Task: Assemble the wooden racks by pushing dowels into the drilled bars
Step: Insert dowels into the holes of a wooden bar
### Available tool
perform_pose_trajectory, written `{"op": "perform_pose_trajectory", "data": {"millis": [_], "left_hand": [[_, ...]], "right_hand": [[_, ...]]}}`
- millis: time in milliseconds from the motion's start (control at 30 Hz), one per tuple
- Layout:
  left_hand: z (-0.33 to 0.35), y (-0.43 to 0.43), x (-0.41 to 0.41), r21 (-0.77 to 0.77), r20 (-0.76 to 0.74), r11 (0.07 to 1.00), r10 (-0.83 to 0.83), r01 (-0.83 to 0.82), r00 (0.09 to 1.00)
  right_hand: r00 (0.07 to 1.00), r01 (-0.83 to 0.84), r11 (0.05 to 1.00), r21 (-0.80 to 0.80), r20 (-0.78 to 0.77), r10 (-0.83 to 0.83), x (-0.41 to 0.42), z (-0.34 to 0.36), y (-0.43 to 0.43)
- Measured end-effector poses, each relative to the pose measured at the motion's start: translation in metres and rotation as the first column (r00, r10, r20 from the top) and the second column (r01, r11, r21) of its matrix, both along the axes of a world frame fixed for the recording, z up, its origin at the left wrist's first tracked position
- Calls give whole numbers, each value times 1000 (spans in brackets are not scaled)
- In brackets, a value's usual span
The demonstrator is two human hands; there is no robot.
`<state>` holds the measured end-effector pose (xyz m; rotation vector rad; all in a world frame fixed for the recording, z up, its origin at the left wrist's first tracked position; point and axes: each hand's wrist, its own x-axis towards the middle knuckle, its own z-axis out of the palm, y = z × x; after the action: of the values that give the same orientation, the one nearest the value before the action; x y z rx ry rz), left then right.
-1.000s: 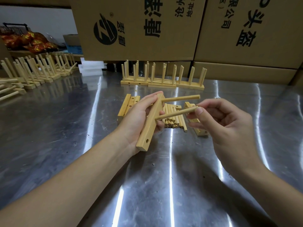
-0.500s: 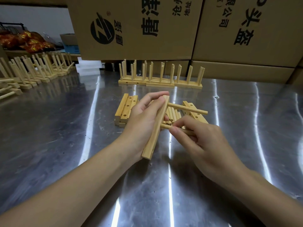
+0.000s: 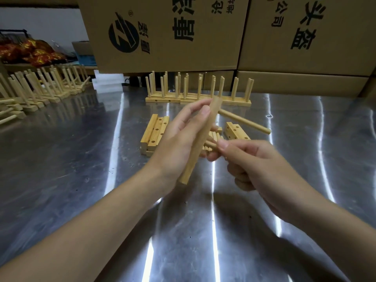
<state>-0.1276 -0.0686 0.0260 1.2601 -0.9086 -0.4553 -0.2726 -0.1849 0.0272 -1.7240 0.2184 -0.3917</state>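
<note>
- Gripping long pale drilled wooden bar (image 3: 200, 137) in left hand (image 3: 175, 143), tilted over steel table (image 3: 81, 159), thumb on near face, fingers wrapped behind
- Poking out near its top: one round wooden dowel (image 3: 244, 123)
- Pinching second dowel (image 3: 211, 145), mostly hidden, in right hand (image 3: 260, 165) fingertips, right at bar's middle

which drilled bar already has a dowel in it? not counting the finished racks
The bar held in the left hand: one dowel sticks out of it. The stacked bars and the single bar lie on the table with empty holes.
</note>
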Motion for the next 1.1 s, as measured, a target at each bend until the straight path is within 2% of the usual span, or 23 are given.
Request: {"op": "perform_pose_trajectory", "data": {"millis": [100, 167, 233, 267, 300, 333, 367, 400, 433, 467, 500, 533, 567, 600, 633, 667, 767, 800, 833, 867, 900, 933, 1100], "left_hand": [[-2, 1, 0, 54, 108, 996, 65, -71, 992], [-5, 0, -1, 47, 304, 986, 138, -160, 942], [-7, -1, -3, 33, 407, 977, 178, -209, 896], [-7, -1, -4, 28, 427, 974, 193, -226, 883], [-8, -1, -5, 27, 439, 970, 204, -240, 875], [-10, -1, -7, 31, 443, 969, 208, -247, 872], [-11, -1, -7, 44, 443, 969, 201, -245, 874], [-12, -2, -8, 61, 448, 969, 189, -241, 874], [-13, -3, -9, 76, 457, 968, 180, -240, 871], [-13, -3, -9, 87, 464, 966, 176, -242, 868], [-13, -3, -9, 96, 463, 964, 176, -246, 869], [-12, -2, -7, 103, 456, 962, 179, -251, 872], [-11, -2, -5, 109, 446, 960, 185, -259, 876], [-10, -2, -3, 115, 434, 957, 193, -267, 880], [-9, -2, -2, 119, 423, 955, 198, -271, 884], [-9, -2, -1, 121, 418, 955, 200, -272, 886], [-12, -2, -6, 78, 451, 956, 221, -284, 865], [-13, -1, -7, 51, 475, 956, 231, -289, 849], [-13, 0, -9, 24, 501, 957, 239, -289, 832], [-13, 0, -9, -4, 526, 957, 248, -289, 814], [-12, 1, -10, -32, 549, 956, 261, -292, 794], [-11, 1, -10, -58, 570, 952, 279, -301, 773], [-6, 3, -11, -153, 670, 939, 327, -308, 666]], "right_hand": [[981, 139, 941, -309, 174, -88, -1, -1, -6], [954, 285, 786, -548, 238, -180, -3, -3, -9], [933, 356, 641, -680, 290, -211, -5, -4, -7], [936, 351, 618, -703, 282, -211, -4, -5, -6], [950, 311, 679, -665, 239, -202, -4, -6, -6], [968, 248, 826, -506, 152, -198, -4, -7, -7], [988, 156, 966, -206, 26, -154, -4, -5, -6], [992, 91, 993, 73, -89, -84, -4, -1, -6], [989, 69, 975, 214, -145, -38, -4, 1, -7], [984, 67, 977, 200, -173, -32, -4, 1, -8], [984, 84, 994, 69, -163, -72, -4, -1, -9], [984, 121, 976, -180, -106, -142, -4, -2, -10], [976, 190, 864, -466, -3, -217, -4, -3, -10], [961, 256, 685, -682, 102, -258, -5, -3, -9], [949, 296, 539, -789, 178, -261, -4, -4, -9], [942, 322, 493, -808, 222, -252, -4, -3, -7], [943, 334, 668, -665, 240, -232, -1, -8, -3], [955, 296, 788, -540, 175, -239, -1, -8, 1], [970, 244, 911, -332, 83, -229, -1, -8, 4], [984, 176, 983, -58, -18, -177, -1, -5, 7], [991, 115, 975, 188, -87, -100, -1, -1, 8], [991, 78, 938, 338, -132, -36, -1, 3, 8], [966, -14, 780, 625, -193, 173, -2, 15, 5]]}}
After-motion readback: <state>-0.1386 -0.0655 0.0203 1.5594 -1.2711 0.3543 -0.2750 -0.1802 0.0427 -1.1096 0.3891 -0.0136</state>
